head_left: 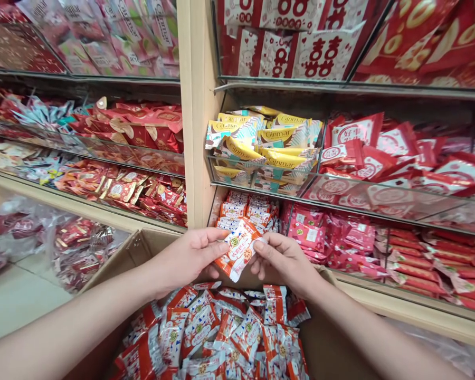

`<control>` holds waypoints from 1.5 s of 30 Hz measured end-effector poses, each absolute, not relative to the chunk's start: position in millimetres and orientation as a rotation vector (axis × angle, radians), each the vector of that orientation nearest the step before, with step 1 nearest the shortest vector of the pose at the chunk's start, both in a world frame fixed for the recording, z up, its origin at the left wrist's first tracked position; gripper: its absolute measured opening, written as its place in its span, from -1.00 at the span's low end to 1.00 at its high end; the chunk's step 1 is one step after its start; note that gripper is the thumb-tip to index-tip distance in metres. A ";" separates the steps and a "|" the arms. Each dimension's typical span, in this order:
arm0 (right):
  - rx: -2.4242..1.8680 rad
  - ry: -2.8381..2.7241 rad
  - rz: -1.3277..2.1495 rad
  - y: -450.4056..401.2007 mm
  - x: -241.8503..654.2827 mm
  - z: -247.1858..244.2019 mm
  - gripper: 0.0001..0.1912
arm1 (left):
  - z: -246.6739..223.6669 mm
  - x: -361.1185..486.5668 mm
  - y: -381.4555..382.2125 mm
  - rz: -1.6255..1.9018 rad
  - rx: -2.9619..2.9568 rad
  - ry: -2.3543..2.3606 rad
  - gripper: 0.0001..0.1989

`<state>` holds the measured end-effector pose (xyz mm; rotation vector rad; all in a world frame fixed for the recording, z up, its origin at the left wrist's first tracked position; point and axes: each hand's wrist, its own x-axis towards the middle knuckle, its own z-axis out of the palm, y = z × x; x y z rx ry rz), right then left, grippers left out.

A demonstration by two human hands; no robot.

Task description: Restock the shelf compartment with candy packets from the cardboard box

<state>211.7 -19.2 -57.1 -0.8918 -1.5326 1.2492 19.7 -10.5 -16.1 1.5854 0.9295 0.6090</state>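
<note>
Between my two hands is one wrapped candy packet (240, 248), orange and white with a green logo, tilted with its printed face up. My left hand (196, 253) pinches its left edge between thumb and fingers. On the other side my right hand (281, 258) grips the right edge, thumb on top. Below the hands, many like packets (221, 327) fill an open cardboard box (142, 250). Just behind the held packet, a shelf bin carries rows of the same orange and white packets (233, 210).
Yellow packets (285, 134) sit in a clear bin above, with red and white packets (358, 129) to their right. Pink packets (352, 237) lie on the lower shelf. A wooden upright (198, 105) divides the shelving. Plastic bags of sweets (79, 245) rest on the floor at left.
</note>
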 end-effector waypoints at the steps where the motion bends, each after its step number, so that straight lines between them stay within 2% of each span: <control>1: -0.905 -1.550 1.214 -20.8 210.9 -57.8 -0.73 | -16.9 19.5 -11.1 0.601 1.631 0.957 -0.64; 8: -0.956 -1.849 1.088 -24.9 218.4 -55.8 -0.82 | -16.9 15.5 -19.4 0.243 1.985 1.038 -0.60; 12: -1.180 -1.653 0.758 -3.4 238.5 -46.2 -0.72 | -16.9 10.1 -21.6 -0.098 2.228 1.104 -0.58; 16: -1.588 -1.871 0.318 37.3 241.7 -36.8 -0.58 | -18.8 12.9 -27.7 -0.355 2.396 1.110 -0.58; 18: -1.697 -1.985 0.162 62.2 232.3 -34.5 -0.58 | -19.3 15.7 -31.0 -0.435 2.429 1.126 -0.59; 21: -1.756 -2.079 0.104 99.0 212.7 -35.9 -0.61 | -18.5 16.6 -33.3 -0.482 2.420 1.127 -0.59; 29: -1.744 -2.264 -0.057 130.2 187.4 -57.3 -0.76 | -14.9 10.3 -30.3 -0.519 2.381 1.100 -0.59; 35: -1.744 -2.263 -0.139 130.6 194.0 -68.7 -0.74 | -25.3 12.3 -20.8 -0.572 2.382 1.149 -0.60; 40: -1.725 -2.214 -0.156 124.3 201.9 -52.9 -0.70 | -37.3 15.5 -18.1 -0.661 2.397 1.169 -0.57; 45: -1.254 -2.272 -0.238 51.8 199.6 -33.3 -0.75 | -43.8 19.3 -25.9 -0.739 2.406 1.091 -0.61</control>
